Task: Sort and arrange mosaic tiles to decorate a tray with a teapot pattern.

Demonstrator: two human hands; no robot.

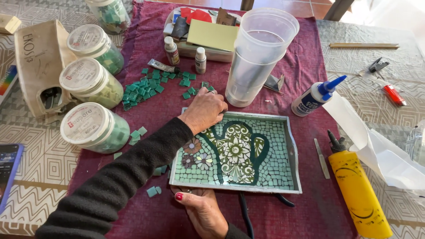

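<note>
Left hand: curled, resting on mosaic tray top-left corner; grip content indeterminate. Right hand: partly open, fingertips touching tray's near edge. Loose green tiles adjacent.

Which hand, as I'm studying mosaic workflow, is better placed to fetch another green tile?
Left. The left hand is at the tray's far-left corner, right beside the loose green tiles. The right hand is at the near edge, farther away.

The flat, grey-rimmed mosaic tray with a green tile cactus lies on the dark red cloth.
</note>
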